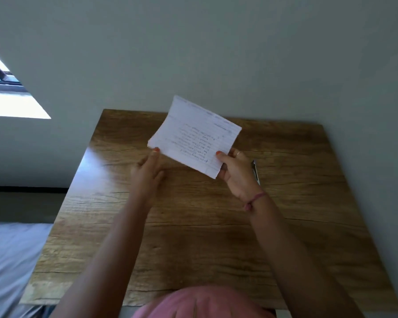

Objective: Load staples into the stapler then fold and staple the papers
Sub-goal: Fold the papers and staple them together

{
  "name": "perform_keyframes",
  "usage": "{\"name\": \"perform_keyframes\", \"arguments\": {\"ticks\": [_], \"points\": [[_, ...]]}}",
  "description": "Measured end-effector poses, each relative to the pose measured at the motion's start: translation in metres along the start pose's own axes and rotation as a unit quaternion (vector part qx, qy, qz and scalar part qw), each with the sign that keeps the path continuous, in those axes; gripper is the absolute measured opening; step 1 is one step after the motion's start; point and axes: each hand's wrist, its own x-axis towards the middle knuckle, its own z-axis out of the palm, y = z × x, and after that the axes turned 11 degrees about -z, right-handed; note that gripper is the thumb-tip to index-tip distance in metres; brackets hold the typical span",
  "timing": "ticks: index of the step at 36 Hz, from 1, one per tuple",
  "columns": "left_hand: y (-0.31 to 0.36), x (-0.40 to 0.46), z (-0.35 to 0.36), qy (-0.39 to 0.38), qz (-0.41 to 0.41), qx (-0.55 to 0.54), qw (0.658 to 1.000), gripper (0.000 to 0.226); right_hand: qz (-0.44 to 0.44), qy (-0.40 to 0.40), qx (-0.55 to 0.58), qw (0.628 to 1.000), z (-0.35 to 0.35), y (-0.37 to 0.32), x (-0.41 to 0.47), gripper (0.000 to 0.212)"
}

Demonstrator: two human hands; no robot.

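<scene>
The right hand [236,167] pinches the near right corner of the papers [194,136], with the thumb on top and the other fingers curled behind. The left hand [148,169] touches the near left corner of the papers with its fingertips. Its fingers look mostly straight, but the hand is blurry, so I cannot tell if it really holds the corner. The papers are up in the air between the two hands, tilted, above the far part of the table [193,237].

The papers have lines and handwriting on them. They look like a small stack, and they may already be folded once, but I cannot be sure. I see no staple in them. Just beside the right hand, partly hidden behind it, a thin shiny thing [256,172] lies on the table. It may be the stapler, or it may be a pen. So I think the stapling is still to do, and I cannot tell if the staples are loaded.

The table is brown wood with dark grain lines. Past the hands is a plain grey-green wall [216,42]. Far to the left of the left hand is a bright window [7,104], and lower down a pale blue-grey cloth [7,260].
</scene>
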Motion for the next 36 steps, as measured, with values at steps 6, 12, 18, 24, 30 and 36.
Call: {"name": "perform_keyframes", "arguments": {"ticks": [6,12,18,24,30,36], "points": [[-0.024,-0.040,0.051,-0.140,0.001,0.019,0.990,0.053,0.030,-0.024,0.134,0.990,-0.001,0.003,-0.025,0.031],[-0.022,-0.045,0.065,-0.041,0.076,0.128,0.988,0.038,0.028,-0.069,-0.035,0.997,-0.031,-0.017,-0.028,0.025],[0.005,-0.042,0.052,-0.174,0.081,0.195,0.962,0.031,0.047,-0.148,-0.101,0.983,-0.077,-0.058,-0.015,0.038],[0.020,-0.046,0.061,-0.169,0.077,0.108,0.977,0.031,0.040,-0.169,-0.095,0.980,-0.077,-0.061,-0.019,0.041],[-0.006,-0.065,0.081,-0.217,0.030,0.118,0.969,0.049,0.017,-0.094,0.017,0.995,-0.062,-0.048,-0.028,0.030],[-0.024,-0.068,0.095,-0.179,0.029,0.166,0.969,0.037,-0.018,-0.060,-0.012,0.998,-0.054,-0.035,-0.037,0.030]]}}
